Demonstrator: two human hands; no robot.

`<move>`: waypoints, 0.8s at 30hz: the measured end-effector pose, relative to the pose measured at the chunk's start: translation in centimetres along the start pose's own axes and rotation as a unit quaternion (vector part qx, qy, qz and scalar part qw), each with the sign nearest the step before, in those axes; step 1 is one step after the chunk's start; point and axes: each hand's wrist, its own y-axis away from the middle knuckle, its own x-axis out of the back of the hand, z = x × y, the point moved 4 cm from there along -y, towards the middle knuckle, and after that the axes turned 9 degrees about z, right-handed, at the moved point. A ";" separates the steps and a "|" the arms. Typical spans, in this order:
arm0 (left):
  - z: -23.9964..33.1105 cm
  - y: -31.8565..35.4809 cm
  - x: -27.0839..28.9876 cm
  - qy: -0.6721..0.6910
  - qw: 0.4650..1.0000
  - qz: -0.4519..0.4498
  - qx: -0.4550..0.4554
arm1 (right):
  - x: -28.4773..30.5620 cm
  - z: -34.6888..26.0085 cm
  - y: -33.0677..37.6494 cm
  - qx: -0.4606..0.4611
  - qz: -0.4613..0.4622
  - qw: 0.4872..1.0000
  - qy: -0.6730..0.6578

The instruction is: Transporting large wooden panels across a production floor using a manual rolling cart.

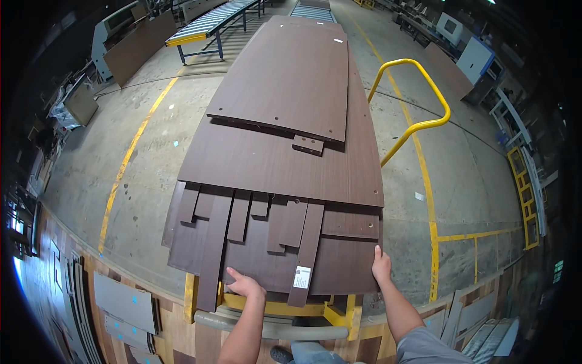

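A stack of dark brown panels lies before me, with a large board (279, 158) across its middle and a smaller board (291, 67) farther up. Narrow strips stick out from under the large board, over a lower panel (254, 261). My left hand (245, 284) is at that panel's near edge, thumb and forefinger apart, beside a long strip (217, 255). My right hand (381, 267) is at the panel's right edge, thumb up and the other fingers curled and partly hidden. Between my hands, a strip (306, 255) with a white label (302, 277) overhangs the near edge.
The stack rests on a yellow-framed cart with a grey front bar (273, 328). A yellow handle (445, 109) rises on the right. A roller conveyor (212, 21) stands at far left. Grey panels (126, 303) lie at lower left; a yellow frame (522, 197) stands right.
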 end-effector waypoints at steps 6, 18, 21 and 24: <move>-3.0 -2.7 -1.7 -0.014 0.998 0.020 -0.049 | -3.8 2.0 -1.3 0.019 0.011 1.000 0.003; -7.3 -11.0 9.8 -0.211 0.722 -0.624 -0.214 | -5.9 2.6 13.1 0.049 0.261 0.964 0.014; -6.9 -17.1 26.6 -0.272 0.638 -0.678 -0.242 | -8.5 9.8 27.3 0.060 0.258 0.962 -0.060; -9.4 -31.8 42.3 -0.289 0.728 -0.606 -0.135 | -12.9 10.8 46.0 0.126 0.137 0.979 -0.083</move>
